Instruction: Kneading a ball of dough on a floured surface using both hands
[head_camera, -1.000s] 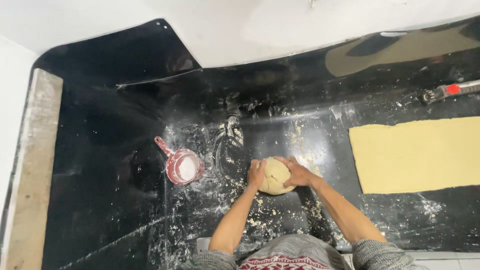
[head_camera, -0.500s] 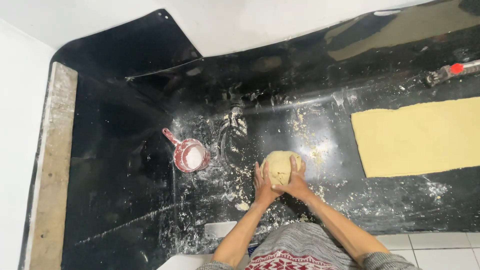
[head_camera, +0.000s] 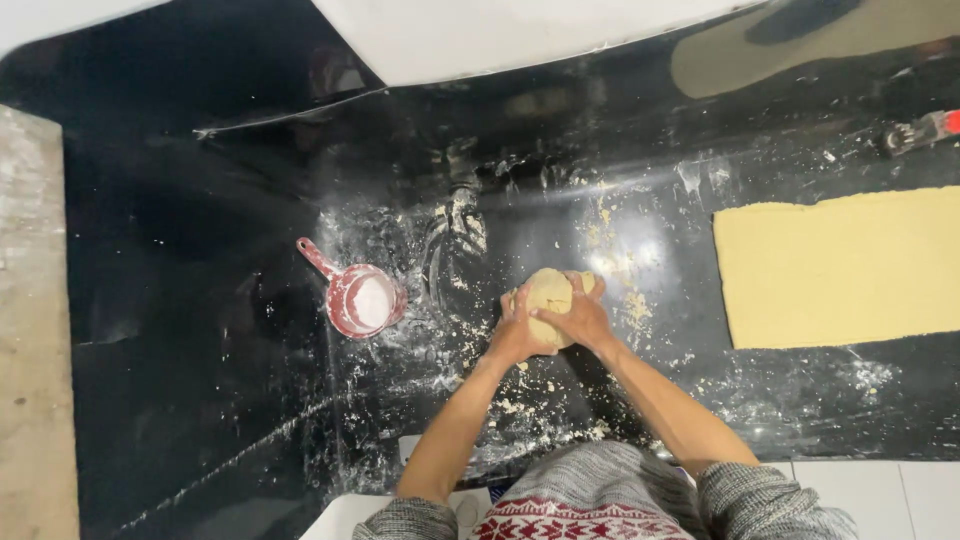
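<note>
A pale yellow ball of dough (head_camera: 548, 292) rests on the floured black worktop (head_camera: 200, 330). My left hand (head_camera: 513, 332) presses against its left side. Over the top and right side lies my right hand (head_camera: 577, 318), fingers curled on the dough. Both hands grip the same lump between them. Crumbs of dough and flour are scattered around it.
A small red measuring cup (head_camera: 360, 298) with flour stands left of the dough. A rolled-out rectangular sheet of dough (head_camera: 840, 265) lies at the right. A tool with a red handle (head_camera: 915, 130) sits at the far right. A wooden board edge (head_camera: 35, 330) runs along the left.
My hands have shifted on the dough ball, the right hand now lying over its top. The camera view has moved, so everything sits a little differently in frame.
</note>
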